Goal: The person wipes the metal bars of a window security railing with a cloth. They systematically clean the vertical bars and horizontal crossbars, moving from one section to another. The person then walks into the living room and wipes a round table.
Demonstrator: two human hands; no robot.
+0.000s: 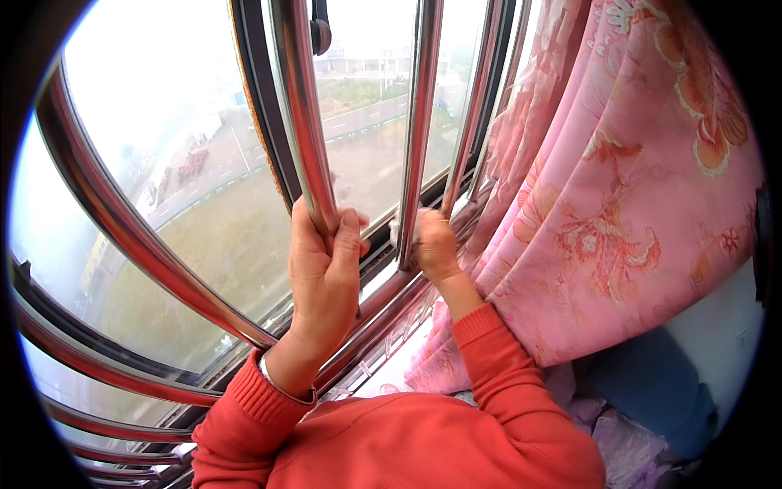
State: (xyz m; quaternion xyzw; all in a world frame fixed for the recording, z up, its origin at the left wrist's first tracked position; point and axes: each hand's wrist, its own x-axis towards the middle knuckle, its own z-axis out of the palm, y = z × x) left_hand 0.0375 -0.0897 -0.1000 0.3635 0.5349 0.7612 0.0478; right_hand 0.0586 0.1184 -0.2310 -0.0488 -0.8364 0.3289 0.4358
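My left hand is wrapped around a shiny metal window bar, low down on its length. Farther right, my right hand grips a whitish cloth, most of it hidden by the fingers and a second bar. That second metal bar stands between my two hands, and the cloth lies against its lower end. Beneath both hands runs the horizontal bottom rail of the window guard. Behind the bars is a dark-framed sliding window.
A pink floral curtain hangs close to my right arm. More curved metal bars cross the window on the left. A dark window latch sits on the frame above. At lower right is a blue object beside crumpled purple material.
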